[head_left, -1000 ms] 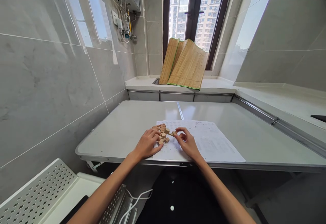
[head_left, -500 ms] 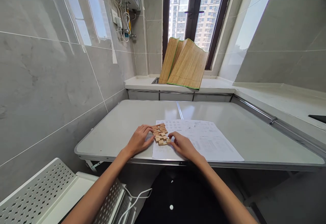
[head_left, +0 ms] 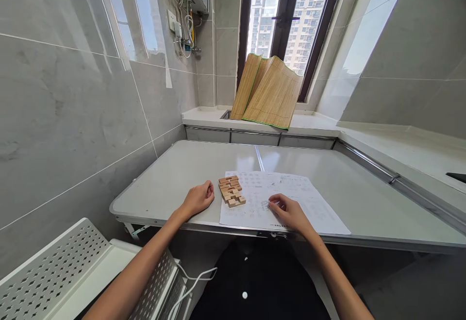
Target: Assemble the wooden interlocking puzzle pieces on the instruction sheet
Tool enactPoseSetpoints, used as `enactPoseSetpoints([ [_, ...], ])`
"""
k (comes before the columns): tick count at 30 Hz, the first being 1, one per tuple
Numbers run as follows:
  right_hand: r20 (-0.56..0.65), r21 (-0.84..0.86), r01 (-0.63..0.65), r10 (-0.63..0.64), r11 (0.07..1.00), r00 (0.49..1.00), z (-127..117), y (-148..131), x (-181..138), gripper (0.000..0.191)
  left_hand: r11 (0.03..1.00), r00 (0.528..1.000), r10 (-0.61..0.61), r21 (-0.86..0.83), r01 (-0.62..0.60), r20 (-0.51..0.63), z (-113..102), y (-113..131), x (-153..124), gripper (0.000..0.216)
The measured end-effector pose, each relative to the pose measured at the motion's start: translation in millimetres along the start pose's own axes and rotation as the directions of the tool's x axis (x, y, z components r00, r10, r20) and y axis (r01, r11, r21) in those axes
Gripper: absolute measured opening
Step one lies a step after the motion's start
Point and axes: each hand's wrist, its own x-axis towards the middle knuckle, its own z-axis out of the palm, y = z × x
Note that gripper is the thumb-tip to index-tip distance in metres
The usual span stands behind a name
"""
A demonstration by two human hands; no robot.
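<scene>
Several notched wooden puzzle pieces lie side by side in a slanting column on the left part of a printed paper sheet. The upper ones look darker, the lower ones paler. My left hand rests on the table just left of the pieces, apart from them. Its fingers are curled into a loose fist and nothing shows in it. Over the middle of the sheet is my right hand, fingers bent and thumb apart from them, with nothing visible in its grasp.
Beneath the sheet is a white folding table with a metal seam. A bamboo mat leans by the window on the back counter. A white perforated rack and white cable sit at lower left.
Both hands have come off the wooden pieces. The left moved a little left and curled up; the right slid right across the sheet. The pieces stay together in their column.
</scene>
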Motion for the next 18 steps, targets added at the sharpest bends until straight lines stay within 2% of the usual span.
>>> enactPoseSetpoints([
  [5, -0.027, 0.033, -0.049, 0.050, 0.998, 0.998, 0.4, -0.7, -5.4, 0.035, 0.998, 1.000, 0.019, 0.058, -0.019, 0.005, -0.4, 4.6, -2.0, 0.003],
  [9, -0.037, 0.130, -0.088, 0.094, 0.988, 0.995, -2.3, -1.7, -6.5, 0.038, 0.996, 1.000, 0.021, 0.084, -0.022, 0.012, 0.4, 3.6, -0.9, 0.003],
  [18, -0.050, 0.205, -0.103, 0.115, 0.973, 0.992, -6.1, -0.2, -6.7, 0.046, 0.992, 0.999, -0.001, 0.122, -0.003, 0.033, -0.3, 5.4, 1.3, 0.007],
])
